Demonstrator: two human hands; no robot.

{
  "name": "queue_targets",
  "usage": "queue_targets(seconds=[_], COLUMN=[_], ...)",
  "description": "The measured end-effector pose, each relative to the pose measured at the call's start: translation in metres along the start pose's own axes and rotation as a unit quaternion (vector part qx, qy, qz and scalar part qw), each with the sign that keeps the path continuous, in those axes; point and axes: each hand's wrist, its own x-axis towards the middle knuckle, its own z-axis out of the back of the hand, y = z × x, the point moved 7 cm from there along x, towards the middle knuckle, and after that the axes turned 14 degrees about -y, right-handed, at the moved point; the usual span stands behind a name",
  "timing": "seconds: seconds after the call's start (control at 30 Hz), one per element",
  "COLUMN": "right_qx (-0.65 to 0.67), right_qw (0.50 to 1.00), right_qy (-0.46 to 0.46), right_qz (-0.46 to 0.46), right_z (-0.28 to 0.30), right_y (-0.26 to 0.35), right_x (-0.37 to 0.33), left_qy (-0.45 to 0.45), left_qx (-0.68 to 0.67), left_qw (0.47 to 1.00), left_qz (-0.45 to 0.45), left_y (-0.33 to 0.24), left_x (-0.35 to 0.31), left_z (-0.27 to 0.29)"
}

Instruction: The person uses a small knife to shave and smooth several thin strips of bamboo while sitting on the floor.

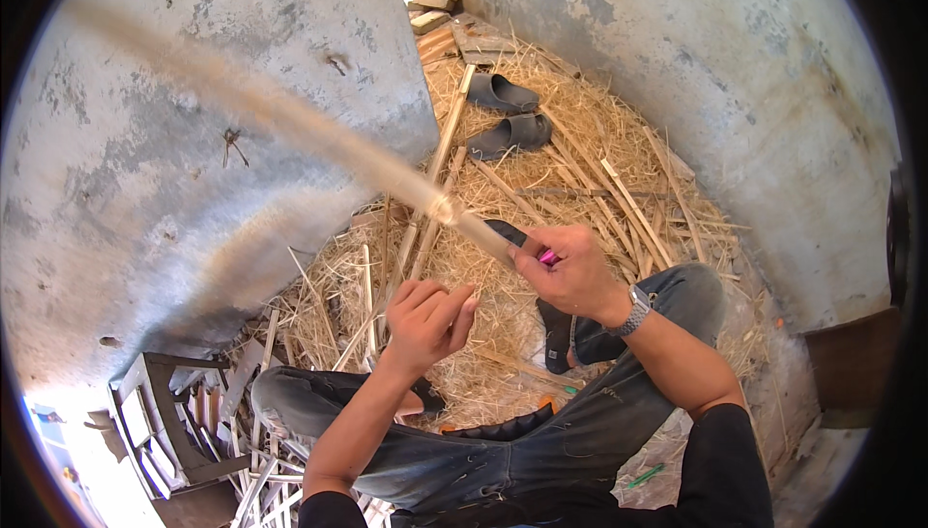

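Note:
A long pale bamboo pole (372, 165), smeared by motion, slants from the upper left down to my right hand (577, 262). A node ring shows partway along it. My right hand is closed around the pole's near end, and a bit of a small bright pink thing (548, 257) shows between its fingers; its kind is hidden. To the lower left, apart from the pole, my left hand (425, 320) is raised with its fingers curled in and the thumb close to the index finger. Nothing shows in it, though its palm is turned out of sight.
Pale shavings and wood strips (633, 209) cover the floor between my legs and beyond. Two dark slippers (512, 134) lie ahead. Plastered walls (290, 55) rise at both sides. A dark frame (184, 422) with strips stands lower left; a green pen-like thing (646, 476) lies lower right.

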Motion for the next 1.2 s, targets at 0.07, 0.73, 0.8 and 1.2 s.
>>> queue_targets(seconds=[0.07, 0.73, 0.8, 1.2], right_qx=[-0.02, -0.162, -0.118, -0.048], right_qw=[0.999, 0.976, 0.988, 0.987], right_qy=[-0.005, 0.067, 0.053, 0.072], right_qz=[0.03, 0.126, 0.079, -0.136], right_z=[0.006, 0.025, 0.025, 0.006], right_y=[0.001, -0.006, -0.005, -0.036], right_x=[0.003, 0.018, 0.017, -0.003], left_qy=[-0.048, 0.207, 0.243, 0.233], left_qx=[0.022, 0.133, 0.096, 0.057], left_qw=[0.998, 0.95, 0.936, 0.869], left_qz=[-0.031, 0.191, 0.237, 0.434], left_y=[-0.006, 0.001, 0.007, 0.048], left_x=[0.013, 0.028, 0.018, -0.005], left_z=[0.016, 0.011, 0.014, 0.017])
